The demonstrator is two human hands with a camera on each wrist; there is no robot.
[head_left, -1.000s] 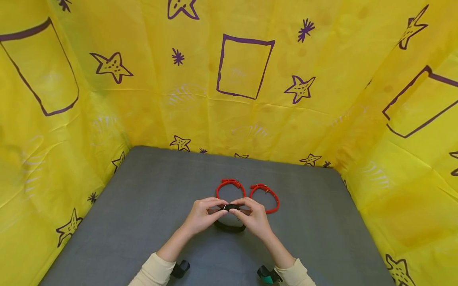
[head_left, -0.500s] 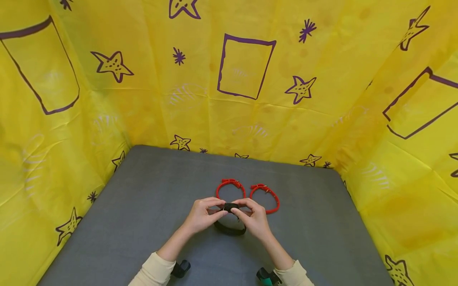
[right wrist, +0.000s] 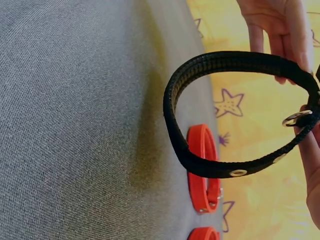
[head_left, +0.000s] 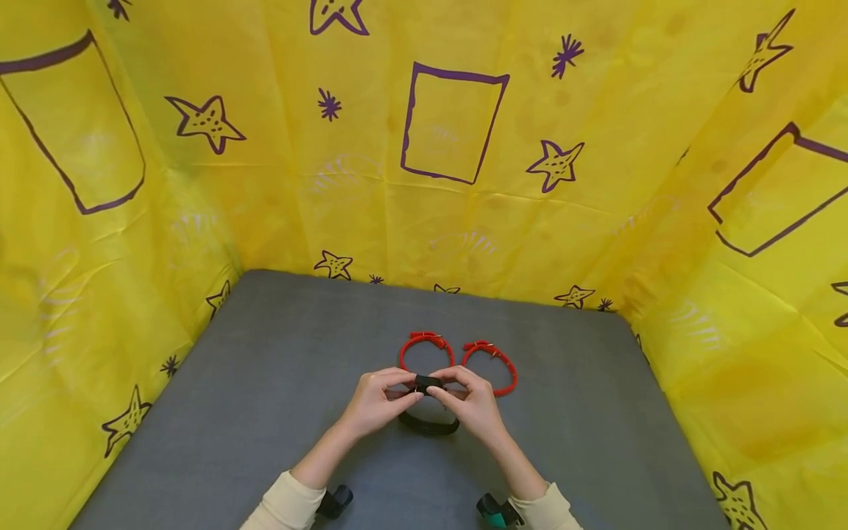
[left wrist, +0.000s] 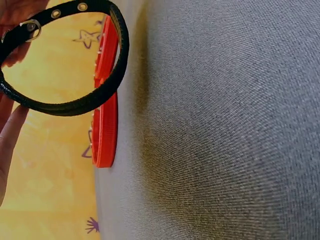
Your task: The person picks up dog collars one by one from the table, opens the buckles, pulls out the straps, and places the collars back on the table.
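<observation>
Both hands hold a black dog collar [head_left: 429, 427], fastened into a loop, just above the table. My left hand [head_left: 374, 401] pinches it beside the buckle, thumb below and fingers above. From the other side, my right hand [head_left: 473, 401] grips the strap near its end, the two hands almost meeting. In the left wrist view the collar's metal buckle [left wrist: 33, 29] and metal-rimmed holes show. A metal ring [right wrist: 296, 119] hangs near the fingers in the right wrist view. Just beyond the hands lie two red collars, one on the left [head_left: 427, 336] and one on the right [head_left: 513, 372], both buckled into loops.
The grey table [head_left: 291, 331] stretches out on all sides of the hands. Yellow cloth [head_left: 278, 184] with purple drawings walls it in at the back, left and right. Black straps with dark devices [head_left: 335, 502] sit on both wrists.
The black collar's lower loop has shifted slightly right, and its strap at the fingertips has tilted a little. The hands have barely moved; both red collars lie as before.
</observation>
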